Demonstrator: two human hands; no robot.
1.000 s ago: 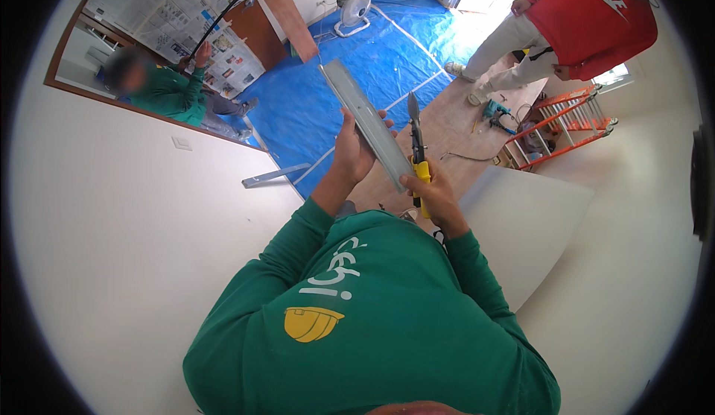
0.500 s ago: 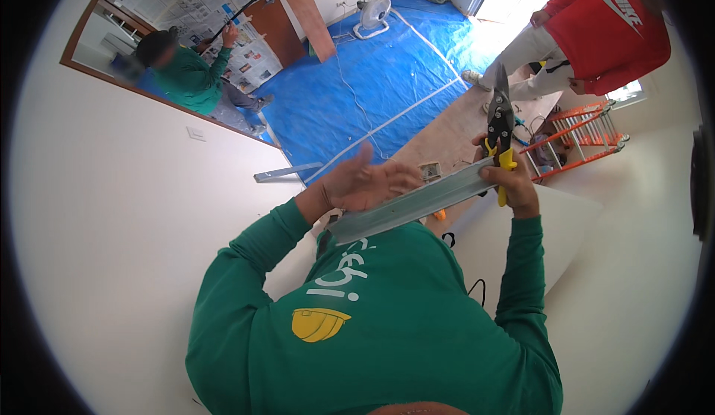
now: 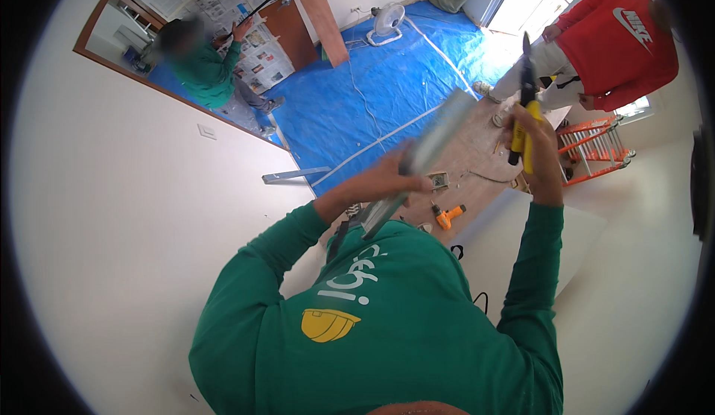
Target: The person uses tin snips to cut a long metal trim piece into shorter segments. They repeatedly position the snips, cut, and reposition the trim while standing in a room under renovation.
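Observation:
My left hand (image 3: pixel 391 173) is closed round a grey metal channel (image 3: pixel 442 124), which is tilted diagonally in front of my torso and blurred by motion. My right hand (image 3: pixel 540 143) is raised at the right, closed round black tin snips (image 3: pixel 528 72) with yellow handles, their blades pointing up and away from me. The snips are apart from the channel. Below the channel, an orange drill (image 3: pixel 449 214) and a small box (image 3: pixel 439 181) lie on a plywood sheet (image 3: pixel 484 154).
A co-worker in green (image 3: pixel 205 72) holds a black strip at the back left; another in red (image 3: pixel 611 42) stands at the right. Also there are a fan (image 3: pixel 389 20), blue tarp (image 3: pixel 328 124), orange ladder (image 3: pixel 596 150), white board (image 3: pixel 544 244) and loose metal strip (image 3: pixel 294 173).
My right hand has let go of the channel and moved up and right with the snips. My left hand has taken hold of the channel and tilted it upward at its right end.

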